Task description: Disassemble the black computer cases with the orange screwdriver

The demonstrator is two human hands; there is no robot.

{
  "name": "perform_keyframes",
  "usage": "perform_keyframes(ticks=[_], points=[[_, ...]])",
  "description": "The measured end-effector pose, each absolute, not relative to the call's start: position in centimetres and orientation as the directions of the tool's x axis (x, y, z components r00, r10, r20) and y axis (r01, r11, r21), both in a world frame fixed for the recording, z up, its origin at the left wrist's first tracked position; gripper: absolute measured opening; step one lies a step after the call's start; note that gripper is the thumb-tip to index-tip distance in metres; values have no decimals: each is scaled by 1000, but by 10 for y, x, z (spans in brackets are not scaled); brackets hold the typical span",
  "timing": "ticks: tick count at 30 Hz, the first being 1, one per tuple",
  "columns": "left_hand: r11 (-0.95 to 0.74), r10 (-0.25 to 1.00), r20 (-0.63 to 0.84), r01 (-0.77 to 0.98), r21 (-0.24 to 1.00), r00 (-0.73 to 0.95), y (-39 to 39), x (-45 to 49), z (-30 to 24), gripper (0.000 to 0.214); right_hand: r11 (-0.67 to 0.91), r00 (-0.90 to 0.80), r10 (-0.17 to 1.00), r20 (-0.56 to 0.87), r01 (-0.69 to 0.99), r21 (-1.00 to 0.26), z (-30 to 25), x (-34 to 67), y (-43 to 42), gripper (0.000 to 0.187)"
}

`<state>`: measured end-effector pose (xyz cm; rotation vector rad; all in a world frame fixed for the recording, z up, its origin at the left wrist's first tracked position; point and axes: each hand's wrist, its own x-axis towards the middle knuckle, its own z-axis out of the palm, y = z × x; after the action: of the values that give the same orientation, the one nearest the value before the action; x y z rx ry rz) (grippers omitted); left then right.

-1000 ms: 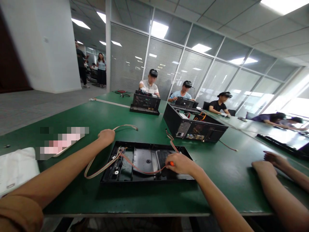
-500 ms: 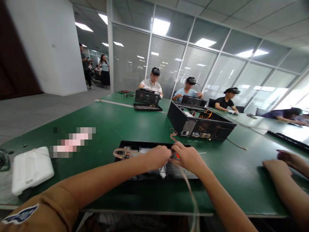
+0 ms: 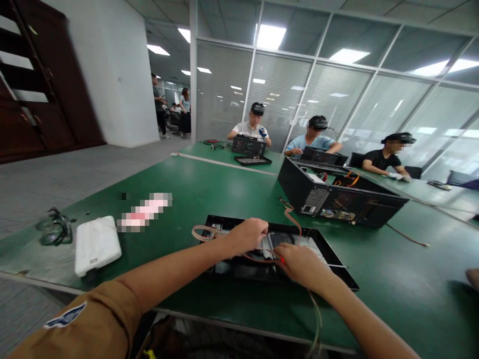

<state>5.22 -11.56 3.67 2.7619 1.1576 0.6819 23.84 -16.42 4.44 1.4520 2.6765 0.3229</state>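
A shallow black computer case panel [image 3: 337, 257] lies on the green table in front of me, its inner side up. Over its left part is my left hand [image 3: 252, 233], fingers curled closed; what they hold is hidden. My right hand [image 3: 301, 267] rests over the middle of the panel, its fingertips closed on a thin pinkish cable [image 3: 258, 259]. A small red piece [image 3: 282, 260] shows at those fingertips; its kind is unclear. Pale wires [image 3: 318, 319] hang below the right hand over the table edge. A cable loop [image 3: 198, 233] sticks out at the panel's left end.
Behind the panel stands an open black computer case [image 3: 344, 207] with wires inside. A red-and-white cable [image 3: 290, 212] trails from it. To the left are a white box-like object [image 3: 98, 247], dark-framed glasses [image 3: 55, 229] and a blurred item. Several people sit across the table [image 3: 209, 174].
My hands, close together before, have moved apart; the right is lower and nearer the panel. The view has turned left, and the neighbouring person's hands at the right have mostly left it.
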Motion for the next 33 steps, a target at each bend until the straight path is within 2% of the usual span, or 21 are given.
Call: perform_keyframes(ticks=[5,9,11,14,18,21,23,25,27,30,33], points=[[-644,734,377,755,124,565,-111,16,44,15,436,-451,892,36,877,203,47,297,-128,24],[-632,746,359,766,118,560,-111,-2,40,17,511,-516,856,-11,844,165,38,321,-122,24],[-629,752,374,761,161,543,-111,-7,37,17,522,-525,851,-33,835,175,40,329,-122,23],[-593,784,421,750,292,456,-104,-15,33,16,525,-530,847,-32,827,200,63,342,-120,26],[-494,859,401,725,480,320,-89,-25,25,18,528,-563,821,92,811,254,113,352,-108,40],[-428,890,381,741,517,249,-82,-32,22,21,510,-562,813,153,813,282,132,348,-94,41],[-419,889,392,769,483,238,-80,-37,22,22,528,-561,821,101,815,237,127,341,-89,37],[-434,879,395,793,427,269,-79,-43,24,24,558,-562,827,-17,818,140,111,330,-92,33],[-452,874,371,804,386,313,-76,-50,24,26,573,-566,816,-115,819,39,93,316,-102,39],[-444,889,306,802,400,340,-68,-59,24,27,595,-596,802,-51,803,-32,76,286,-125,56],[-399,916,230,804,441,328,-60,-66,23,29,681,-681,732,32,731,-36,70,250,-145,66]])
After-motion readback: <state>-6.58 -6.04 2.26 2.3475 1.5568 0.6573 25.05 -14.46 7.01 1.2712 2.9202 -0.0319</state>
